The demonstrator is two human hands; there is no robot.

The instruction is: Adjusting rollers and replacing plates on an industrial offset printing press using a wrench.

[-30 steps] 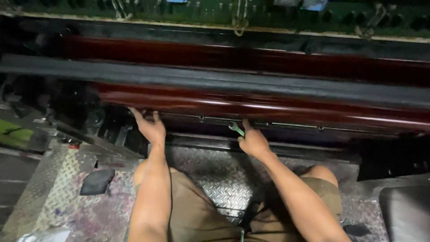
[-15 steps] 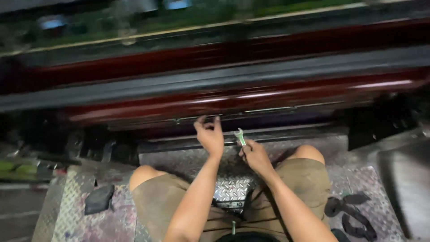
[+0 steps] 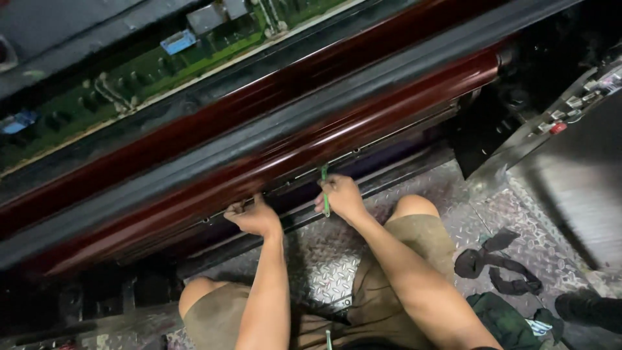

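Left hand point(image 3: 254, 217) shifted left; fingertips hidden under roller point(image 3: 363, 123).

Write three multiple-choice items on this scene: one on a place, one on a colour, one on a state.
1. Where does the black rag lie?
A. on the roller
B. on the floor plate, right of the knees
C. in the left hand

2. What colour is the roller?
A. dark red
B. yellow
C. white

3. What does the right hand hold?
A. nothing
B. a hammer
C. a thin green tool

Key: 1 B, it lies on the floor plate. 2 A, its gloss is dark red. 3 C, the fingers close round it.
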